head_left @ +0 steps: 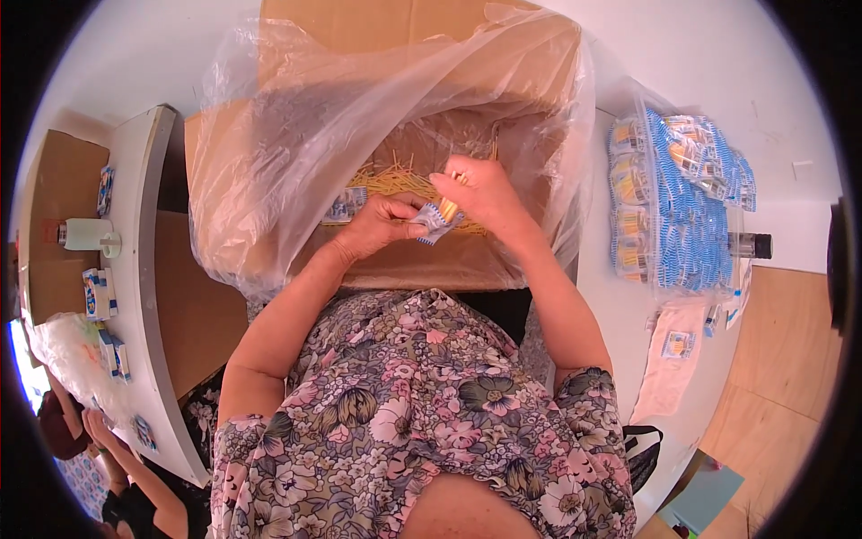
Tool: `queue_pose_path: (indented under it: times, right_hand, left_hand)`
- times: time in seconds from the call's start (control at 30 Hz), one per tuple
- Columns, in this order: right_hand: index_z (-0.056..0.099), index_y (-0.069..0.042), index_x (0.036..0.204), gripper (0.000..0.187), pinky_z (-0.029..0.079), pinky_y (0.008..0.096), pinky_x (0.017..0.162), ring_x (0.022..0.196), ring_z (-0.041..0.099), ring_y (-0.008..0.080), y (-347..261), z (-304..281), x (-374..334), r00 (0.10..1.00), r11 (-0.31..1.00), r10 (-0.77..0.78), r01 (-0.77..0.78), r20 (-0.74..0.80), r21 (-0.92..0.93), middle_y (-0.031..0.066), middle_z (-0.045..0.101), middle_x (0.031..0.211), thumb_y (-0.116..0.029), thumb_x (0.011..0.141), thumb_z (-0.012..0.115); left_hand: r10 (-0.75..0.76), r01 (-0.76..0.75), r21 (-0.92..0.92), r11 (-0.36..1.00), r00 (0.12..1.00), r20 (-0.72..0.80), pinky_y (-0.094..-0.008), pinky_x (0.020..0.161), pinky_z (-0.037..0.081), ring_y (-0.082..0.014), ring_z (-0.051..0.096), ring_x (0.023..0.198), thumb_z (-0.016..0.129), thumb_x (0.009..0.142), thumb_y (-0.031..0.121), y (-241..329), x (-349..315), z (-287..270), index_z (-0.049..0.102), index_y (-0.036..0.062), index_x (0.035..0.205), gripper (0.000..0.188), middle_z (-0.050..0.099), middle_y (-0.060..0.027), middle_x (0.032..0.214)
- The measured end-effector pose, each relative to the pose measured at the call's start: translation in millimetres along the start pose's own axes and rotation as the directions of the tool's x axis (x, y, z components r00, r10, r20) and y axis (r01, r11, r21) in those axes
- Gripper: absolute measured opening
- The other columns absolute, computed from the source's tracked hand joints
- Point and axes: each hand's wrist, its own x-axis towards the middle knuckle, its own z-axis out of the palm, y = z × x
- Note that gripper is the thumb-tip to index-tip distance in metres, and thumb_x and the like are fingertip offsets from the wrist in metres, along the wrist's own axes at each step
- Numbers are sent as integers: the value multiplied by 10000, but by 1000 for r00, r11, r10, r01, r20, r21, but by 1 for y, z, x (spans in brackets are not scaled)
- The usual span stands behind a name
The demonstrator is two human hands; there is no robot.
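Observation:
My left hand [375,225] pinches a small blue-and-white clear packet [433,227] by its edge, above an open cardboard box. Between the fingers of my right hand [485,191] is a short bundle of thin yellow sticks [449,209], its lower end at the packet's mouth. Whether the sticks are inside the packet or just against it I cannot tell. Below my hands, a heap of loose yellow sticks [388,182] lies in the box. Another blue-and-white packet [344,206] rests there beside my left wrist.
A crumpled clear plastic liner [256,180] drapes over the cardboard box [422,20]. On the right, a clear bin [654,193] holds many filled packets, with a pink cloth [663,382] and single packet [679,344] nearer. A white shelf [135,296] stands left; another person's arm [135,467] shows beyond.

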Motion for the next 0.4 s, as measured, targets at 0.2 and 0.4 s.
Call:
queue_pose_path:
  times: [0.2,0.4]
  right_hand:
    - [549,-23,793,226,439,301,536,573,571,184,-22,5,-13,977,945,-206,183,-56,-272,93,558,610,-237,806,621]
    - [531,-71,1069,539,480,361,742,828,624,278,-10,15,-38,962,949,-230,188,-149,-252,178,618,892,-428,702,699]
  left_hand:
    - [-106,104,-58,993,994,-32,-249,775,443,-63,557,797,657,794,98,9,-2,3,687,51,922,140,657,14,831]
    - [-172,169,-124,978,985,-15,-254,827,441,-88,569,864,641,804,95,-3,0,-1,675,60,980,183,665,-16,915]
